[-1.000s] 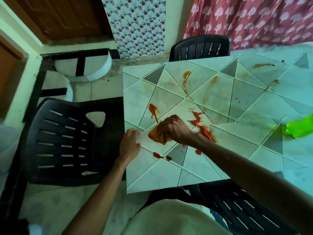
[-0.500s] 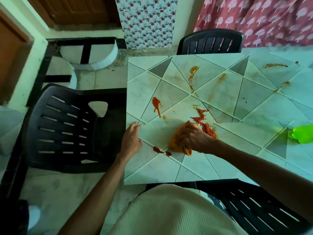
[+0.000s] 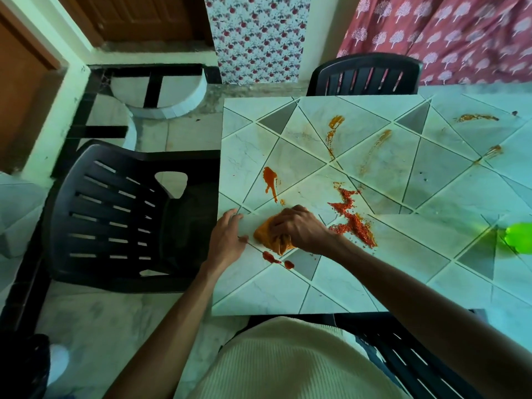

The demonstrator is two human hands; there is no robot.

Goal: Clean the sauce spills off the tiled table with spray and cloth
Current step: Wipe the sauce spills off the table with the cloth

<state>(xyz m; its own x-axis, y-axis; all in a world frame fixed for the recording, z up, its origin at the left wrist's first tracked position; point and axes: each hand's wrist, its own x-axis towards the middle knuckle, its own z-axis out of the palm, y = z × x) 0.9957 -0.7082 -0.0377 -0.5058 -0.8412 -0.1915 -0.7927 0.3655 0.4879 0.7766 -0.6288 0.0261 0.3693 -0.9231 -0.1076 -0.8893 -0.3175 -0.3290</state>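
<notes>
My right hand (image 3: pixel 299 228) grips a crumpled orange cloth (image 3: pixel 266 236) and presses it on the tiled table (image 3: pixel 259 292) near its left edge. My left hand (image 3: pixel 227 240) rests on that edge with fingers spread flat. A thick red sauce spill (image 3: pixel 352 218) lies just right of the cloth. A red streak (image 3: pixel 270 182) sits above the cloth, and two small red drops (image 3: pixel 277 260) lie below it. Fainter orange smears (image 3: pixel 334 128) mark the far tiles. A green spray bottle (image 3: pixel 518 237) lies at the right edge of view, partly cut off.
A black plastic chair (image 3: pixel 115 220) stands against the table's left side, another (image 3: pixel 365 73) at the far side, and a third (image 3: pixel 417 358) under the near edge by my lap. Patterned curtains hang behind the table.
My right hand has swept the cloth back to the left, away from the thick red spill and towards my left hand. The left hand has stayed on the table edge.
</notes>
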